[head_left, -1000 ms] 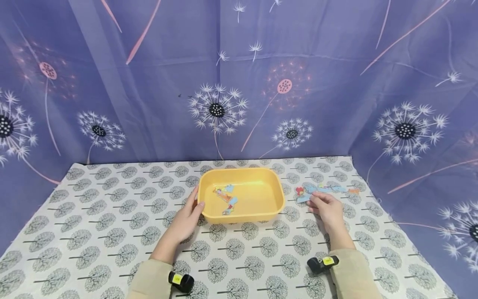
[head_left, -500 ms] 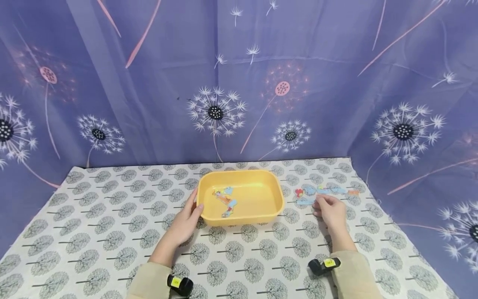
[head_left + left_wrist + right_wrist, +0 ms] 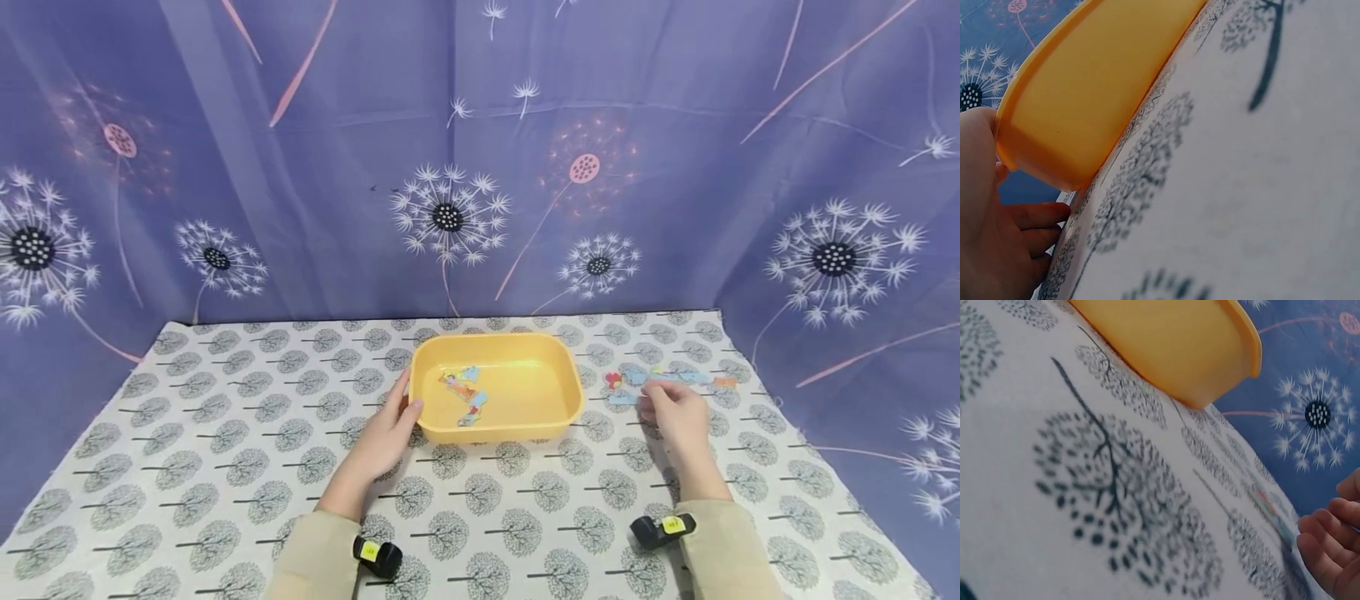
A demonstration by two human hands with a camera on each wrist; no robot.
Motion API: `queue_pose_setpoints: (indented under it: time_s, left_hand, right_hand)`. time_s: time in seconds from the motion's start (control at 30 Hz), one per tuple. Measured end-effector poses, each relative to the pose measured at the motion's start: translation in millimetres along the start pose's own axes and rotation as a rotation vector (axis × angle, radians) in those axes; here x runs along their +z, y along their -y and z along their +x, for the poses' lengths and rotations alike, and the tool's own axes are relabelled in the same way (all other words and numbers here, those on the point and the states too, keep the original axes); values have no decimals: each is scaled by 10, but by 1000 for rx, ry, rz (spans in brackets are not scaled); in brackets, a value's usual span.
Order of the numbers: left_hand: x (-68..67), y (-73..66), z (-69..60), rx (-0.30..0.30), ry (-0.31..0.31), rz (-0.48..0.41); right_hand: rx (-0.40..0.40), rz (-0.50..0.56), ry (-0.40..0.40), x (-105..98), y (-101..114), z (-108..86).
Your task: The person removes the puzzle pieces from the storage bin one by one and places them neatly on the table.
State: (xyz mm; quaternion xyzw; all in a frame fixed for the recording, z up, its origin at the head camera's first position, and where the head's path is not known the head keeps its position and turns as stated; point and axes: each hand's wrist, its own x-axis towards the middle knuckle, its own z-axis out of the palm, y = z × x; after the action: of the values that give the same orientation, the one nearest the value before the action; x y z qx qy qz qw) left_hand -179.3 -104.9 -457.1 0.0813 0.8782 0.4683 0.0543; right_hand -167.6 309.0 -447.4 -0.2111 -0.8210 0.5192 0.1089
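In the head view my left hand (image 3: 382,437) grips the left end of the yellow tray (image 3: 536,434), thumb at the rim and fingers outside. The left wrist view shows this hand (image 3: 997,237) against the tray's end wall (image 3: 1085,106). Several colourful cutouts (image 3: 465,392) lie inside the tray, on its left side. My right hand (image 3: 682,421) is low at the cloth right of the tray, fingertips bent beside a light-blue cutout (image 3: 621,399). In the right wrist view the fingers (image 3: 1322,544) are curled; whether they pinch a piece is unclear.
Around the right fingertips are a red cutout (image 3: 613,381), a blue strip (image 3: 690,377) and an orange piece (image 3: 725,382). A tree-patterned cloth (image 3: 225,467) covers the table. A purple dandelion curtain (image 3: 337,208) stands behind.
My right hand has shifted slightly right, away from the red cutout, exposing more of the light-blue piece. My left hand keeps its grip on the tray. The head view has shifted slightly.
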Motion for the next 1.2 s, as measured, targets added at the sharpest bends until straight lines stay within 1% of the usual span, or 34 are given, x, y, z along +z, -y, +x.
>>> queue_pose_setpoints:
  time_s: [0.07,0.2,0.27,0.37,0.47,0.63,0.83,0.97,1.07,1.2]
  left_hand:
    - [16,-1,10,-1,6,-3]
    - [46,11,4,-15,5,-3]
    - [48,11,-9,-25,2,-5]
    - [43,-1,-2,-20,0,-9]
    - [33,-28,21,-14,1,-18]
    - [32,-52,28,-30,-2,-25]
    - [8,-53,25,-29,-10,-27]
    - [-10,-51,15,-31,-19,-15]
    - [-7,-45,3,-28,-15,-10]
    - [-5,-43,-1,-30,-9,-18]
  right_hand:
    - [-26,-10,35,-14,57,-11]
    - [-119,2,105,1,185,-33]
    - [-174,-15,132,26,263,-44]
    - [-246,-35,185,71,393,-33]
    - [-309,-64,261,135,537,12]
    - [-370,-89,387,304,771,19]
    - [-464,-132,497,558,980,1]
    - [-541,-203,552,734,1043,-35]
    - [-604,-269,573,852,1046,-67]
    - [-684,-304,609,999,1050,-94]
